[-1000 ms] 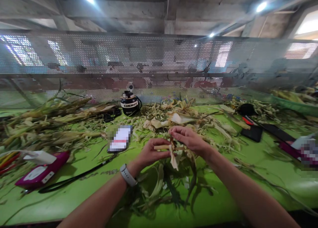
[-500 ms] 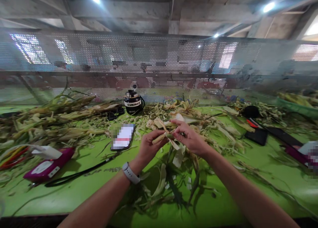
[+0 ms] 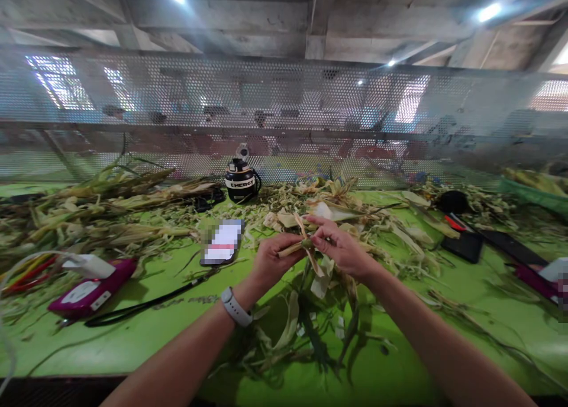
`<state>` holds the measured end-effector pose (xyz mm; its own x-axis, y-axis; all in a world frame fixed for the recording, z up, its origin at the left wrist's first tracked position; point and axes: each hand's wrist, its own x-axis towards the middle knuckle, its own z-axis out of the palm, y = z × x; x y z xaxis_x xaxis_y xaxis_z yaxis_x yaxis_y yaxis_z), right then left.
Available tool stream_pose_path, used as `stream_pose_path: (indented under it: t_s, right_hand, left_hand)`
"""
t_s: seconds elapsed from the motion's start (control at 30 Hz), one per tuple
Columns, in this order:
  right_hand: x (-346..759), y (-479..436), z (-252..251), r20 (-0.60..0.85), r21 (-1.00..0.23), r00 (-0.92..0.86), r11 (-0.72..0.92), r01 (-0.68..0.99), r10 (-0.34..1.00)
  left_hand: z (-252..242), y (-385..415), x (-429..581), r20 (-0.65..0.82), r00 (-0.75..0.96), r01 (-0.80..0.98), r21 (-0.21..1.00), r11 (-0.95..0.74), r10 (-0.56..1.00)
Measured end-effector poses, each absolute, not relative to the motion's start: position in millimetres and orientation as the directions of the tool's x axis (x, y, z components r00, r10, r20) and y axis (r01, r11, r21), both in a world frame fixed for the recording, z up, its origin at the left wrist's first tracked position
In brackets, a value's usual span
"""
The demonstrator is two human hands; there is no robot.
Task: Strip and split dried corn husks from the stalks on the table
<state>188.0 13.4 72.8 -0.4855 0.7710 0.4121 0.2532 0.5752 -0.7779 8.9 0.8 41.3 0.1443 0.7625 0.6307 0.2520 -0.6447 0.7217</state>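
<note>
Both of my hands meet over the middle of the green table. My left hand [image 3: 274,258], with a pale watch [image 3: 236,307] on its wrist, is closed on a small bundle of corn husk [image 3: 290,250]. From the right, my right hand [image 3: 339,247] pinches the same bundle at its greenish end. A tan strip of husk sticks up from it and a pale strip hangs below. Fingers cover part of the bundle. Under my hands lie loose husk strips [image 3: 290,321] and dark green leaves [image 3: 313,336].
A phone [image 3: 224,241] and a black bottle [image 3: 240,182] stand beyond my left hand. A purple power bank [image 3: 93,291] with a strap lies at left. Husk heaps [image 3: 110,217] spread along the back, before a perforated screen [image 3: 284,111]. Dark devices [image 3: 464,245] lie at right.
The view has shifted slightly, so everything sits a little further right. My hands keep their hold on the husk bundle, and the pale strip beneath it hangs at a slightly different angle.
</note>
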Motion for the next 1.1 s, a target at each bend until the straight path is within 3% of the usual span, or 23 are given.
stream_pose_path:
  t_s: [0.17,0.23,0.33,0.43,0.63,0.83,0.97,1.1]
  right_hand:
    - [187,13,72,0.510,-0.664,-0.460,0.672,0.327,0.727]
    - [188,13,73,0.475,-0.729,-0.454,0.626,0.276,0.754]
    - [189,13,75,0.401,-0.881,-0.410,0.467,0.074,0.820]
    - [190,13,75,0.415,-0.907,-0.328,0.415,-0.072,0.849]
    - [182,7,72,0.483,-0.832,-0.274,0.534,0.153,0.832]
    - [177,2,69,0.501,-0.771,-0.326,0.584,0.253,0.802]
    - [177,2,67,0.505,-0.755,-0.341,0.597,0.270,0.793]
    - [179,2,70,0.490,-0.814,-0.325,0.558,0.161,0.809]
  left_hand:
    - [40,3,8,0.641,0.137,0.279,0.706,-0.651,0.755]
    - [39,4,8,0.628,0.130,0.263,0.724,-0.637,0.767]
    - [39,3,8,0.614,0.099,0.233,0.751,-0.618,0.783]
    - [39,2,9,0.615,0.087,0.210,0.758,-0.617,0.784]
    - [38,0,12,0.612,0.025,0.226,0.766,-0.601,0.790]
    - [38,-1,15,0.561,-0.021,0.190,0.815,-0.547,0.828]
    - [39,-3,15,0.537,-0.037,0.142,0.838,-0.527,0.843]
    - [39,-2,15,0.500,-0.015,0.076,0.864,-0.498,0.866]
